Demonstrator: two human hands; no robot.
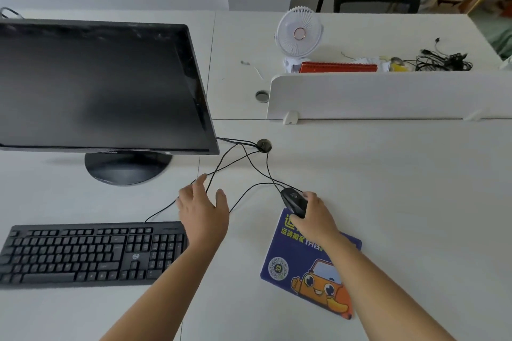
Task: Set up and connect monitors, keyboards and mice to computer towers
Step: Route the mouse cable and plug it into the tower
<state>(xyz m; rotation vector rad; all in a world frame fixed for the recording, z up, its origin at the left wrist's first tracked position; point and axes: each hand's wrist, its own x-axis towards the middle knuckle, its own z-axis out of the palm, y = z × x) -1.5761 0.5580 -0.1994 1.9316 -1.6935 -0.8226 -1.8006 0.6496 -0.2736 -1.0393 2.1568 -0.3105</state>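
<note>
Black mouse [294, 201] held in right hand [315, 219] grip, over mousepad [288, 260] top edge; left hand [203, 210] grip spread.

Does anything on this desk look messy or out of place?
Yes. The cables from the desk hole cross in a loose tangle beside the left hand, and the mouse pad lies skewed, with the mouse at its far edge.

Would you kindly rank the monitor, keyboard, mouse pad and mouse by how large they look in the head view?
1. monitor
2. keyboard
3. mouse pad
4. mouse, partly hidden under the right hand
</note>
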